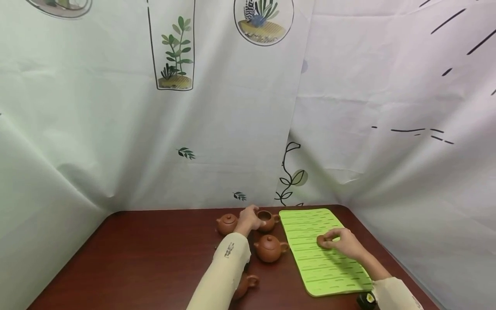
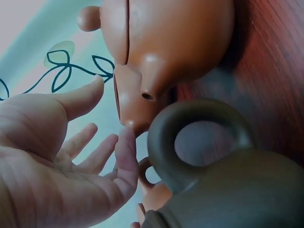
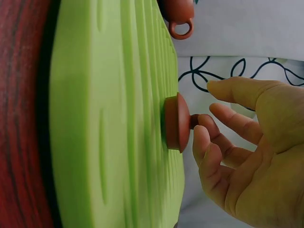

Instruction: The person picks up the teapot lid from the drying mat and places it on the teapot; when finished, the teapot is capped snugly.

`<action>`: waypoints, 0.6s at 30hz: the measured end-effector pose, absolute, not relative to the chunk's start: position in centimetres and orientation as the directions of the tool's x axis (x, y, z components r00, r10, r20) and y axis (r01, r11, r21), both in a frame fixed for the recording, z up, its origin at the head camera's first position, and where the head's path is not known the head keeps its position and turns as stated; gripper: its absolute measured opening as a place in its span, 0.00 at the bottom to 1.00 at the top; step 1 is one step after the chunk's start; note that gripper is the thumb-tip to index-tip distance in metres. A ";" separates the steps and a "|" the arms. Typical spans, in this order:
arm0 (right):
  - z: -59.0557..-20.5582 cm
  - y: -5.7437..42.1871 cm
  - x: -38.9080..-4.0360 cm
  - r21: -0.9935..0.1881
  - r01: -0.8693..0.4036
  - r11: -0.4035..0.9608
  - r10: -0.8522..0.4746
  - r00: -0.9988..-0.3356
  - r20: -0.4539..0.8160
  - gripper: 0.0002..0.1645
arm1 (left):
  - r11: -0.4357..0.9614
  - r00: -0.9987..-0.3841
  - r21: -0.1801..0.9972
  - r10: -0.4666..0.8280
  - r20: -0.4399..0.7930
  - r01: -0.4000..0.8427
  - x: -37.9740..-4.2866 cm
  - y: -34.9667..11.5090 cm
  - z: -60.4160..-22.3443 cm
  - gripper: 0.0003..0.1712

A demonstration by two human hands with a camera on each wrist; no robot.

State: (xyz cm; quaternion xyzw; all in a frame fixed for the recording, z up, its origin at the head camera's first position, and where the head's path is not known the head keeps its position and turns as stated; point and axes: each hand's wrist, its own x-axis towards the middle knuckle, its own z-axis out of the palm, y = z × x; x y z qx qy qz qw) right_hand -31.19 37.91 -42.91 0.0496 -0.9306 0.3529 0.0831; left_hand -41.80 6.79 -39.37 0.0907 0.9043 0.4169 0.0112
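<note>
My left hand [image 1: 249,218] is beside a lidless clay teapot [image 1: 270,224], fingers relaxed and thumb held apart. In the left wrist view a fingertip is right at that pot's short spout. A lidded teapot [image 1: 269,249] stands in front of it, and a dark brown teapot [image 2: 237,190] is close below my hand. Over the green ribbed mat [image 1: 310,267], my right hand [image 1: 346,243] is at a small round teapot lid [image 3: 177,123], which lies knob up on the mat. Fingertips overlap its knob in the right wrist view, while the thumb stands away from it.
Another lidded teapot [image 1: 227,224] stands left of my left hand. A further teapot [image 1: 243,286] is partly hidden behind my left sleeve. A small black object [image 1: 366,300] is by the right sleeve. A printed cloth [image 1: 232,129] hangs behind the dark red table [image 1: 135,258].
</note>
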 end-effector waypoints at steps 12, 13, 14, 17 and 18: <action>-43.2 37.9 -31.5 -0.654 -0.133 0.744 -0.004 -0.981 0.195 0.16 | 0.675 -0.985 0.722 0.158 0.061 0.153 -42.7 7.2 -39.7 0.34; -43.2 37.8 -31.4 -0.653 -0.121 0.748 0.011 -0.981 0.194 0.17 | 0.672 -0.986 0.725 0.157 0.062 0.153 -42.8 7.2 -39.7 0.34; -43.3 37.8 -31.5 -0.653 -0.114 0.749 0.019 -0.981 0.194 0.17 | 0.671 -0.986 0.727 0.157 0.056 0.148 -42.9 7.2 -39.8 0.35; -43.3 37.8 -31.5 -0.647 -0.100 0.756 0.041 -0.979 0.199 0.17 | 0.674 -0.986 0.725 0.160 0.043 0.141 -43.0 7.2 -40.0 0.34; -43.4 37.8 -31.5 -0.648 -0.090 0.756 0.052 -0.979 0.198 0.17 | 0.679 -0.986 0.720 0.159 0.043 0.141 -43.0 7.3 -40.1 0.34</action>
